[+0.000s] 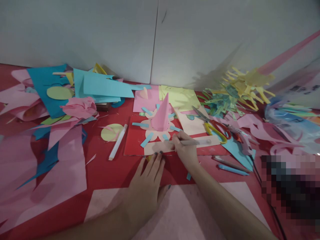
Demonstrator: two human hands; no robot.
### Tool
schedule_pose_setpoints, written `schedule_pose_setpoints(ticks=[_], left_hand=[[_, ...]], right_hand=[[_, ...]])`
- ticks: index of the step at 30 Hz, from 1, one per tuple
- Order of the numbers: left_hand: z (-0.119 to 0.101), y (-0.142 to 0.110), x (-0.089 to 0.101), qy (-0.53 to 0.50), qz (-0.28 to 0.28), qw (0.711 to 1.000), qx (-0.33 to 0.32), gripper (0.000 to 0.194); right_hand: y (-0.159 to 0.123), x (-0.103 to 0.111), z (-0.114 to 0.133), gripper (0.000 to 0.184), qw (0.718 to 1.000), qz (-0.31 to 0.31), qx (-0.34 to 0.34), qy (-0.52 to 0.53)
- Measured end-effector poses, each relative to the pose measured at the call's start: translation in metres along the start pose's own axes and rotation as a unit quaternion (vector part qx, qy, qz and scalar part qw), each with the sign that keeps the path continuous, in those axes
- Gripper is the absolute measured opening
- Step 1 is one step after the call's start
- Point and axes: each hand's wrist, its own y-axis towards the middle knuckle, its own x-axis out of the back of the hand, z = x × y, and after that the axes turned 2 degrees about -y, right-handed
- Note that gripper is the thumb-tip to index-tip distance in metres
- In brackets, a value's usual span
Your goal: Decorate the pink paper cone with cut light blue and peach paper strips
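My right hand (186, 150) is closed around a slim, pale pen (196, 142), its tip at a peach paper strip (160, 147). My left hand (147, 180) lies flat with fingers spread, and its fingertips touch the strip's near edge. Just behind the strip stands a pink paper cone (161, 116) on a peach, petal-edged paper base (152, 133). Small blue paper tabs (147, 140) stick out around that base. Under these lies a red board (132, 146).
Yellow-handled scissors (216, 133) and a glue gun (243, 141) lie to the right, near a blue pen (233, 170). A white marker (118, 142) rests at left. Paper scraps (80, 107) are heaped at left; a fringed yellow paper piece (247, 85) stands at far right.
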Motion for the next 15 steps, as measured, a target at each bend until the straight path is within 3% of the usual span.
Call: schedule_pose_setpoints(ticks=[15], left_hand=[[-0.0002,-0.0011,-0.0008,-0.005,0.006,1.000,0.001,0.052]], right_hand=[[0.0003,0.0028,-0.0012,0.024,1.000,0.004,-0.006,0.009]])
